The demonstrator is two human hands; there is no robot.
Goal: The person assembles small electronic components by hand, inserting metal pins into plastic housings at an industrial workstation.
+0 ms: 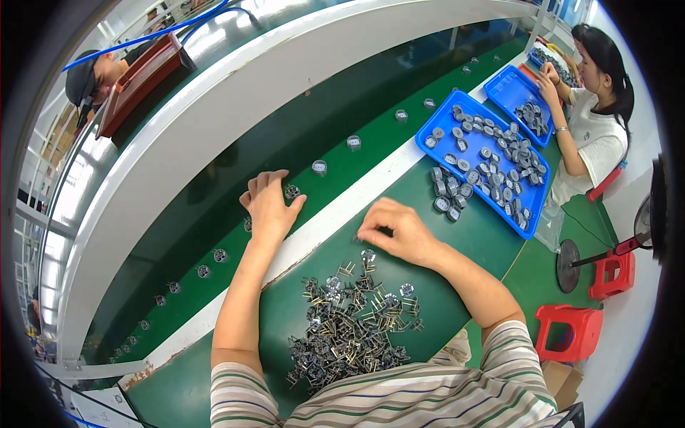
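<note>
My left hand [267, 210] reaches over the green conveyor belt [371, 160] with thumb and fingers apart. A small round part with dark metal pieces [292, 191] sits between its thumb and forefinger, seemingly on the belt. Over the green table, my right hand [401, 232] is closed, fingers curled toward the thumb; whatever it pinches is too small to make out. Just below it lies a clear round part [367, 255], at the top of a heap of small parts with metal pins [346, 335] close to my body.
Round parts [319, 167] stand spaced along the belt. On the right, a blue tray [524, 230] holds many grey round parts, with more grey parts [448, 196] beside it. A co-worker [592, 118] sits beyond, by a second blue tray [499, 87]. Red stools [569, 332] stand on the floor.
</note>
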